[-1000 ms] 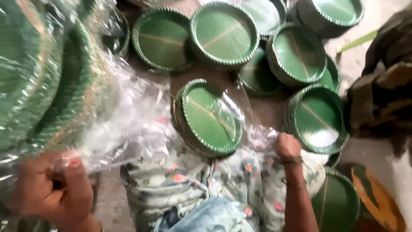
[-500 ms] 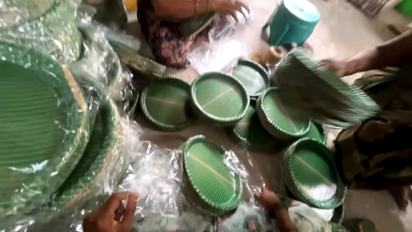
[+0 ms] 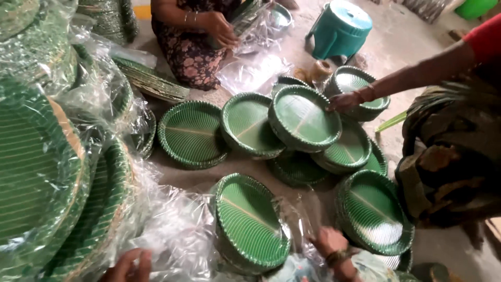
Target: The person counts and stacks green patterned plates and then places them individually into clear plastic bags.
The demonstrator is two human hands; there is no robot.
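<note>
At the lower middle of the frame a stack of green leaf-pattern plates (image 3: 250, 224) stands tilted on edge inside a clear plastic bag (image 3: 177, 235). The right hand (image 3: 331, 245), wearing a bangle at the wrist, rests at the bag's right side just beside the stack; its fingers seem to pinch the film, though glare leaves that unsure. The left hand (image 3: 125, 266) shows only partly at the bottom edge, its fingers (image 3: 143, 258) laid loosely against the crumpled plastic; whether they grip it cannot be told.

Down the left side of the frame, bagged stacks of plates (image 3: 47, 172) lean against one another, wrapped in shiny film. On the floor (image 3: 407, 42) in the middle lie loose piles of plates (image 3: 250, 125), overlapping each other, with one more pile (image 3: 373, 211) at the lower right, near the right hand. A co-worker's hand (image 3: 344, 102) reaches in from the right edge and touches the rim of a plate. Another person sits at the top middle, hands (image 3: 222, 28) busy with a plastic bag. A teal stool (image 3: 339, 26) stands at the upper right.

Compared with half a second ago, the view has tipped upward, the fan of plates the co-worker held is gone, and the left hand has slid lower in the frame.
</note>
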